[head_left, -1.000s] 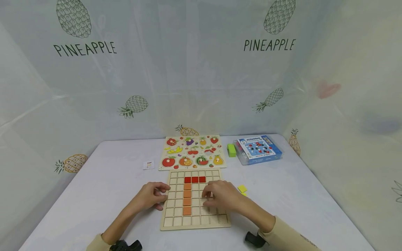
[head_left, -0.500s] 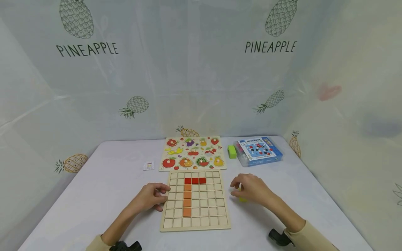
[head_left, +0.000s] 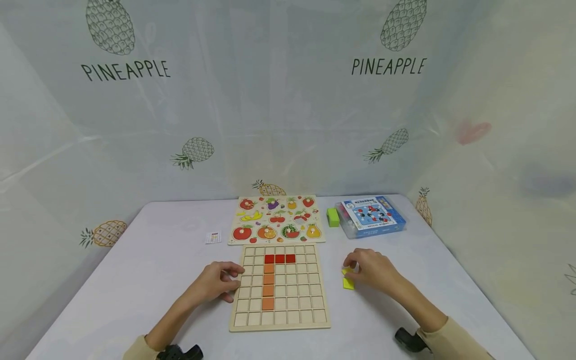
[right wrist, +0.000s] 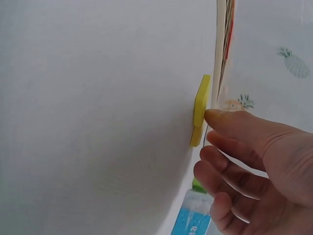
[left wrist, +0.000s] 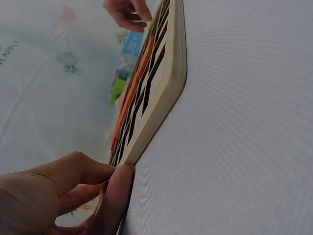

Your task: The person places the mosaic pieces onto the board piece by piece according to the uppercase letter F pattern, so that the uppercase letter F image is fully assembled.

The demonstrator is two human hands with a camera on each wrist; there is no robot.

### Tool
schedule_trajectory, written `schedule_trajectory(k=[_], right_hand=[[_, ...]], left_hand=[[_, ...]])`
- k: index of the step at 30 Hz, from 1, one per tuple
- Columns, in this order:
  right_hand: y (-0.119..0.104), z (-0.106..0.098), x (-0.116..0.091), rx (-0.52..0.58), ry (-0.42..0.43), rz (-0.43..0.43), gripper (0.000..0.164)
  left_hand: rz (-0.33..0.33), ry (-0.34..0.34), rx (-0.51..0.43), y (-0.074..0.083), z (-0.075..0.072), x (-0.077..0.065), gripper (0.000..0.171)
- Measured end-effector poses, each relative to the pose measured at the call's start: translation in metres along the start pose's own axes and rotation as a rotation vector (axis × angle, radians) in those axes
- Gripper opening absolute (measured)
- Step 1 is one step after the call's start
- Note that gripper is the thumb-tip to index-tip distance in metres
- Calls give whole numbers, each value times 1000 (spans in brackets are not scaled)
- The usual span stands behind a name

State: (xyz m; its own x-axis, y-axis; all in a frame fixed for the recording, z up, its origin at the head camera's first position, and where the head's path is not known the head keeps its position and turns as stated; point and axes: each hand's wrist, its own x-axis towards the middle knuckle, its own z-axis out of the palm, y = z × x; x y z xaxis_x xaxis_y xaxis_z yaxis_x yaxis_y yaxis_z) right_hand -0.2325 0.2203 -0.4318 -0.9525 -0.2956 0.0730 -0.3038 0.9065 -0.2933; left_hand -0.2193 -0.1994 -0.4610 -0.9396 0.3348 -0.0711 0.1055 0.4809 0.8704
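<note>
A wooden grid board (head_left: 297,302) lies on the table, with a row of red tiles (head_left: 279,259) and a column of orange tiles (head_left: 268,290) in its cells. My left hand (head_left: 215,282) rests at the board's left edge, thumb and fingertip touching the rim in the left wrist view. Right of the board, my right hand (head_left: 371,270) is over yellow tiles (head_left: 348,284). In the right wrist view its thumb touches the upper yellow tile (right wrist: 201,102), while the other fingers bend loosely beside it. The hand partly hides these tiles in the head view.
Behind the grid board lies a fruit puzzle board (head_left: 281,220). A green block (head_left: 333,217) and a blue boxed set (head_left: 373,217) stand at the back right. A small printed card (head_left: 213,237) lies at the left. A pineapple-print curtain (head_left: 288,100) hangs behind the table.
My right hand has moved from over the grid board rightward to the yellow tiles, shifting a little further right in the last half second. My left hand stays at the board's edge.
</note>
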Motion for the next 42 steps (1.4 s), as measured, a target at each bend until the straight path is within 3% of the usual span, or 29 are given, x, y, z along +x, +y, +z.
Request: schedule_trajectory(k=[22, 42], right_hand=[[20, -5, -2, -18, -13, -4, 24], [20, -4, 0, 7, -17, -12, 22]], left_hand=[[-20, -2, -34, -3, 0, 1, 36], [-13, -6, -22, 1, 0, 0, 34]])
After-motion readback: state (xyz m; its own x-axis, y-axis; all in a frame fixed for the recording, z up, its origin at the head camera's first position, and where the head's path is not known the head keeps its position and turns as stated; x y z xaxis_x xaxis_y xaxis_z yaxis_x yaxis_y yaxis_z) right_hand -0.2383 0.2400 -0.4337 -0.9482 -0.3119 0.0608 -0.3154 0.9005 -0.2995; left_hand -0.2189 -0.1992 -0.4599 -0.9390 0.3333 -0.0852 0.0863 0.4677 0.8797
